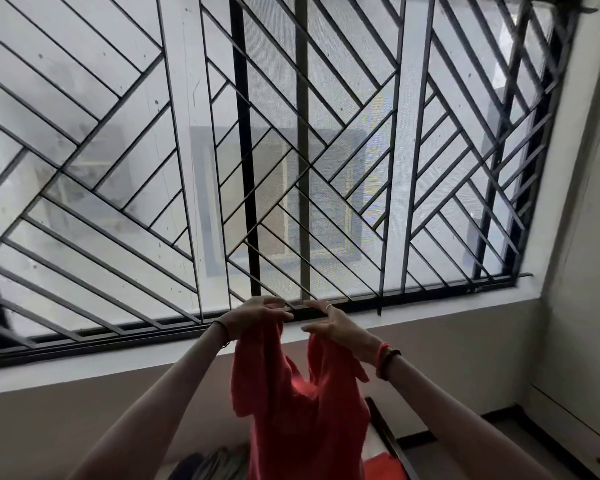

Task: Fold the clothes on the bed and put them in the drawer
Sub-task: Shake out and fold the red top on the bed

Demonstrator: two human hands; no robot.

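Note:
A red top (302, 417) hangs full length in front of me, held up at arm's length before the window. My left hand (257, 317) grips its left shoulder from above. My right hand (333, 327) holds the right shoulder with the thumb and palm, its fingers spread. The two hands are close together, so the neckline sags between them. The garment's lower part runs out of the bottom of the view. The drawer is not in view.
A wide window with a black diagonal-bar grille (291, 150) fills the wall ahead. Below lie a bed edge with a dark frame (388, 441), a few other clothes (215, 462) and a red cloth (385, 467). A white wall (582, 271) stands to the right.

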